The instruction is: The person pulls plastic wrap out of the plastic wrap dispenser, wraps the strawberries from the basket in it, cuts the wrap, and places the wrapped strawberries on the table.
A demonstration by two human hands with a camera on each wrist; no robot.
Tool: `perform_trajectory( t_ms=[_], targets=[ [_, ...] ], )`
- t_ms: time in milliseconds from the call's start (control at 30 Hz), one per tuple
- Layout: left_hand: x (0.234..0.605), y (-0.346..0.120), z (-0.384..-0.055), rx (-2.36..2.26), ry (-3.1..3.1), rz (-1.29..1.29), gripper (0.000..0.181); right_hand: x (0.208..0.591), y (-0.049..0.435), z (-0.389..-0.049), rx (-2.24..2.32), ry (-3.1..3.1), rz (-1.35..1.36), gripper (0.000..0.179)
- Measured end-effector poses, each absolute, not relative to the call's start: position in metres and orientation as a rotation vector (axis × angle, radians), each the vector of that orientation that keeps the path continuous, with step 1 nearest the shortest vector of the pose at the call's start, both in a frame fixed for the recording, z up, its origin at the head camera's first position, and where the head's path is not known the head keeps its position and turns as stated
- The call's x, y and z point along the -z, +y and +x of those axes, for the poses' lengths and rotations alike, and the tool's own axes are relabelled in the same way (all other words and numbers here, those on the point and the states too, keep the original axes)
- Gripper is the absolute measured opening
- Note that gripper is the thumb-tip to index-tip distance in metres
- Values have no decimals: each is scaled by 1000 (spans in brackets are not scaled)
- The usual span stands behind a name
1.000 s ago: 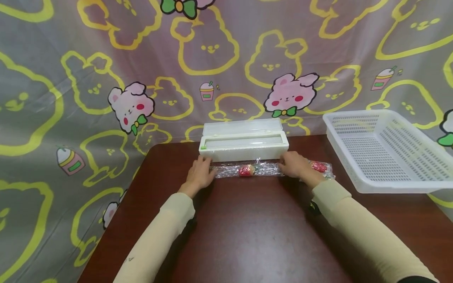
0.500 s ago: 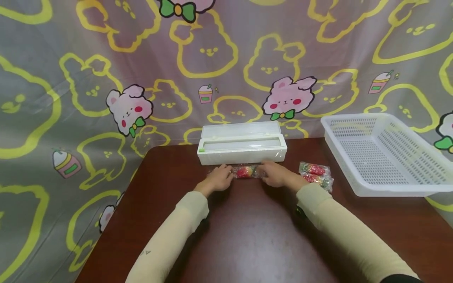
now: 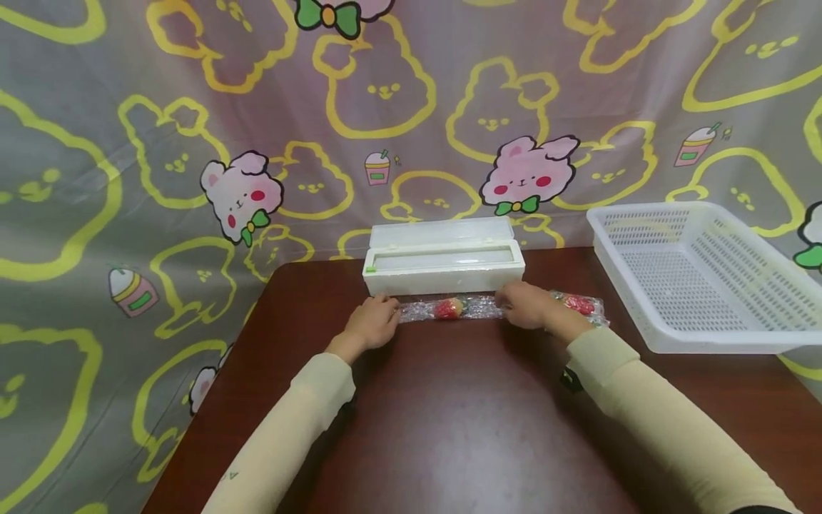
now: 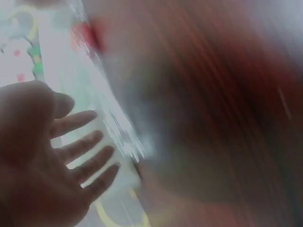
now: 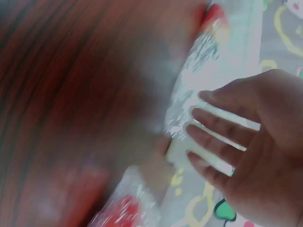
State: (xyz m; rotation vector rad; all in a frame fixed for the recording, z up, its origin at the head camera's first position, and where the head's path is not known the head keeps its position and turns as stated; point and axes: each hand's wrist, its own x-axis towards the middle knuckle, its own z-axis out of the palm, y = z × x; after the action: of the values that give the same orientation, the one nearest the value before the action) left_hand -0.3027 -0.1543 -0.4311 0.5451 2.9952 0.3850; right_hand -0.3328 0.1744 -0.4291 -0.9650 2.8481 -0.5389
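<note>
A strip of clear cling film (image 3: 417, 312) lies along the table in front of a white cling film dispenser (image 3: 443, 280), its lid raised. Midway along the strip is a red strawberry (image 3: 448, 308) with a pale end, wrapped in the film. My left hand (image 3: 374, 320) is at the strip's left end; my right hand (image 3: 529, 305) is at its right end. In the left wrist view the left hand (image 4: 52, 146) has its fingers spread, tips beside the film (image 4: 111, 111). The right wrist view shows the right hand (image 5: 246, 142) with fingers extended close to the film (image 5: 191, 85).
More film-wrapped strawberries (image 3: 580, 305) lie to the right of my right hand, partly hidden by it. A white perforated basket (image 3: 661, 341) stands at the table's right. A patterned curtain (image 3: 411, 86) hangs behind the brown table (image 3: 449, 414).
Half a second ago both hands were close to the strawberry with the film bunched between them. They have moved apart to the strip's ends, and more of the film shows stretched out.
</note>
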Motion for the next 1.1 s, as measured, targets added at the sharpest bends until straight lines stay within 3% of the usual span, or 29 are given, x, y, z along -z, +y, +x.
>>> perform_trajectory(
  t_ms=[233,667,1100],
  targets=[
    [442,-131,-308,-384,2923,760,31,443,156,-336,604,2751,-1116,14],
    [433,-167,-317,-348,2943,649,27,430,189,-343,585,2813,-931,8],
    [425,-166,-339,-358,3011,424,26,388,159,-329,625,2863,-1069,9]
  ],
)
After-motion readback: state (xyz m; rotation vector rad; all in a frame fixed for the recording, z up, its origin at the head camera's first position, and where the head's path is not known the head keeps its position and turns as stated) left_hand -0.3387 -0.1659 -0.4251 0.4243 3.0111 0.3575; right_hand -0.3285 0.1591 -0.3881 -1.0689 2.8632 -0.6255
